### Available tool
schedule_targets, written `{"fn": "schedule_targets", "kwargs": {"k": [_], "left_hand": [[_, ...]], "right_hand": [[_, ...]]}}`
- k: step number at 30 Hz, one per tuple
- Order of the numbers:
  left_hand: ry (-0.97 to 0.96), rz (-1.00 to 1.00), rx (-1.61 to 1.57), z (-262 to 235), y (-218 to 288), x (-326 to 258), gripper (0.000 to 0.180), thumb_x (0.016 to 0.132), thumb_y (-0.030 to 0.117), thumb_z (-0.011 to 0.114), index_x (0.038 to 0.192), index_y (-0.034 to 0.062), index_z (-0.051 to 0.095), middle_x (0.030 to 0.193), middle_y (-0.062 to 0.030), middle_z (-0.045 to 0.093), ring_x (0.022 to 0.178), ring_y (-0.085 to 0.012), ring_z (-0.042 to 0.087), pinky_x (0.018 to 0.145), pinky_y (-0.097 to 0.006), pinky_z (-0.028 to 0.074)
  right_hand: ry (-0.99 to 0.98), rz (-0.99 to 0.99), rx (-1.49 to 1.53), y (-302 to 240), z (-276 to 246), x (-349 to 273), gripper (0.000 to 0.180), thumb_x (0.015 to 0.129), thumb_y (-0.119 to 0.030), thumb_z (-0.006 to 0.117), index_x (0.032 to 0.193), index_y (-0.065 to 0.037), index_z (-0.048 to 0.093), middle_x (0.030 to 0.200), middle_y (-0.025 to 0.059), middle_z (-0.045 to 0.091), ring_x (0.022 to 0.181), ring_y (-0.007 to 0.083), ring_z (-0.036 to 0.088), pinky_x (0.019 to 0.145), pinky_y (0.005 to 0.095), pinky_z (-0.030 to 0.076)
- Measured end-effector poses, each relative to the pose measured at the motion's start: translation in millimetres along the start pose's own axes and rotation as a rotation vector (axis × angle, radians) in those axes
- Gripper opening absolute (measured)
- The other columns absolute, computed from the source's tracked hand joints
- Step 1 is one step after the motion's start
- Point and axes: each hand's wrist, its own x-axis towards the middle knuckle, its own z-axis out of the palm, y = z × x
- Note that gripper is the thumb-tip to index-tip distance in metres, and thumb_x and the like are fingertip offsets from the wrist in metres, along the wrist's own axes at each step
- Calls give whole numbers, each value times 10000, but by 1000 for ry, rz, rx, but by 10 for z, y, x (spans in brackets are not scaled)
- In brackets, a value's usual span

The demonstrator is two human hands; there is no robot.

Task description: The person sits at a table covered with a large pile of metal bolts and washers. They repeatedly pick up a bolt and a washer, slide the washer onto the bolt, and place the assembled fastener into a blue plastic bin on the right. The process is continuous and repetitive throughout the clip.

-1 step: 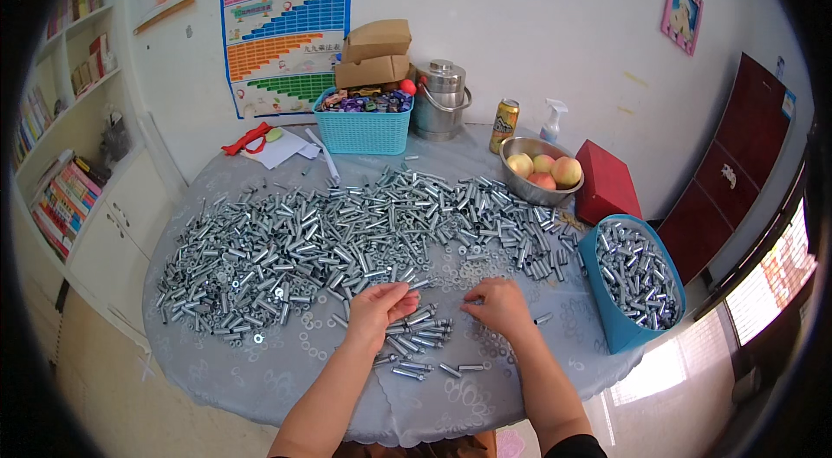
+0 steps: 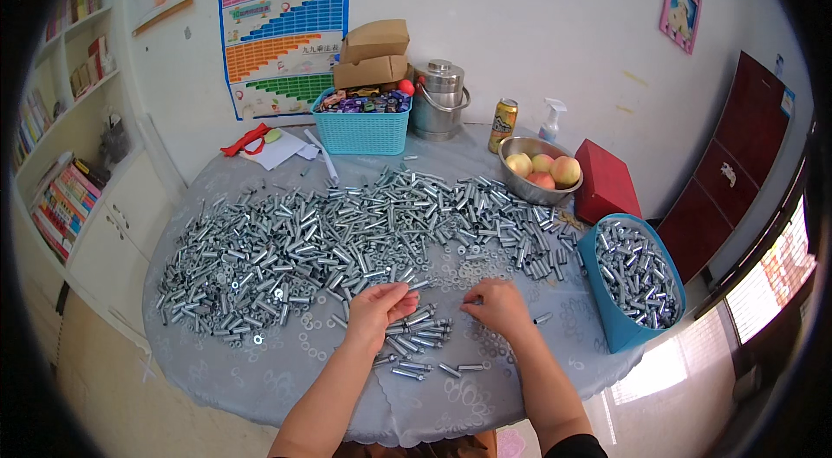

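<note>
My left hand [image 2: 378, 312] is closed with its fingers curled, just left of a small cluster of expansion bolts [image 2: 423, 338]. A short silver metal piece [image 2: 419, 285] shows by its fingertips; whether it is gripped I cannot tell. Fingers pinched together, my right hand [image 2: 497, 305] hovers to the right of the cluster, beside flat washers [image 2: 478, 271]. What it holds, if anything, is hidden. Beyond both hands spreads a wide heap of loose metal sleeves, bolts and washers [image 2: 303, 237]. A few single expansion bolts [image 2: 449, 370] lie nearest me.
At the right edge stands a blue bin [image 2: 626, 338] full of expansion bolts. Behind it are a red box [image 2: 607, 185] and a steel bowl [image 2: 511, 181] of fruit. A yellow can [image 2: 503, 126], steel canister [image 2: 439, 111] and turquoise basket [image 2: 360, 136] line the back of the grey-covered table [image 2: 217, 371].
</note>
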Motion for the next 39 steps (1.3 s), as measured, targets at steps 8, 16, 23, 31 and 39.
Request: {"fn": "schedule_targets", "kwargs": {"k": [8, 16, 23, 31, 39], "left_hand": [[-12, -20, 16, 16, -4, -12, 198, 825, 86, 631, 943, -64, 582, 881, -161, 644, 746, -198, 644, 701, -278, 543], [-79, -80, 47, 44, -42, -34, 204, 820, 88, 637, 950, -61, 588, 885, -158, 648, 751, -197, 647, 711, -279, 545], [-135, -138, 86, 46, -50, -38, 212, 829, 90, 626, 956, -73, 580, 900, -175, 644, 770, -202, 649, 718, -276, 548], [-123, -148, 5, 6, -79, -15, 195, 834, 82, 617, 949, -70, 575, 914, -182, 639, 780, -212, 649, 725, -286, 549], [-25, -7, -104, -69, 16, 29, 172, 840, 76, 604, 951, -53, 581, 915, -178, 637, 771, -206, 641, 714, -287, 546]], "right_hand": [[-49, 153, 116, -95, -32, 15, 148, 695, -194, 701, 756, -67, 656, 761, 81, 644, 717, 217, 610, 679, 320, 467], [-119, 312, 1134, -130, -25, 73, 100, 820, -91, 642, 891, -29, 607, 834, -13, 608, 770, 54, 547, 688, 191, 430], [-156, 327, 1157, -178, -35, 68, 105, 821, -103, 646, 901, -40, 622, 839, -15, 612, 769, 58, 547, 690, 192, 426], [74, -10, 605, -374, -41, 38, 222, 793, -134, 670, 988, -33, 637, 835, 48, 634, 771, 128, 577, 691, 241, 444], [244, -182, 194, -231, 177, 143, 233, 773, -92, 629, 1005, -67, 645, 928, 87, 618, 851, 249, 564, 761, 350, 444]]}}
